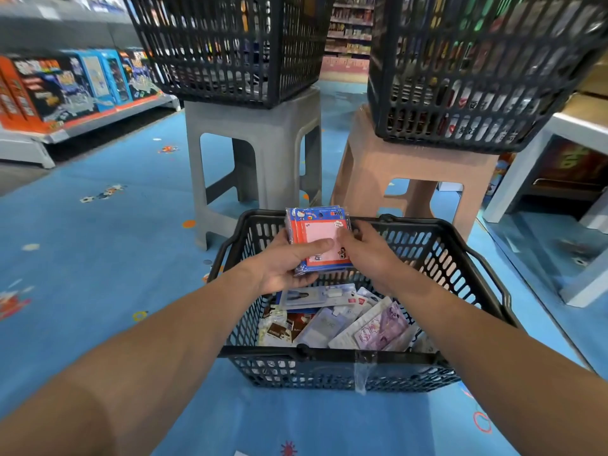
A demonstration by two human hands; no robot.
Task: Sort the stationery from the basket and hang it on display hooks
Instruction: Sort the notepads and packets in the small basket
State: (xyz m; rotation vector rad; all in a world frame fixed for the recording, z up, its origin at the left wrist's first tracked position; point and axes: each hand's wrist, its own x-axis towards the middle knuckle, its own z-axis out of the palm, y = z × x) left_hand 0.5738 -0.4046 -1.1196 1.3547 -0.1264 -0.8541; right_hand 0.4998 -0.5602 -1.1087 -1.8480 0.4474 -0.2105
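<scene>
A black plastic basket (329, 360) stands on the blue floor in front of me, holding several packets of stationery (355, 320). Above its far rim I hold a small stack of sticky-note packs (320, 236), red and blue with a pink pad and cartoon prints. My left hand (289, 264) grips the stack from below and the left, thumb across its front. My right hand (368, 255) rests against the stack's right edge, fingers curled on it. No display hooks are in view.
Two more black baskets sit on stools just beyond: one on a grey stool (256, 153), one full of goods on a pink stool (418, 179). Shelves with boxed toys (65, 90) run along the left; a white shelf unit (559, 179) stands at the right.
</scene>
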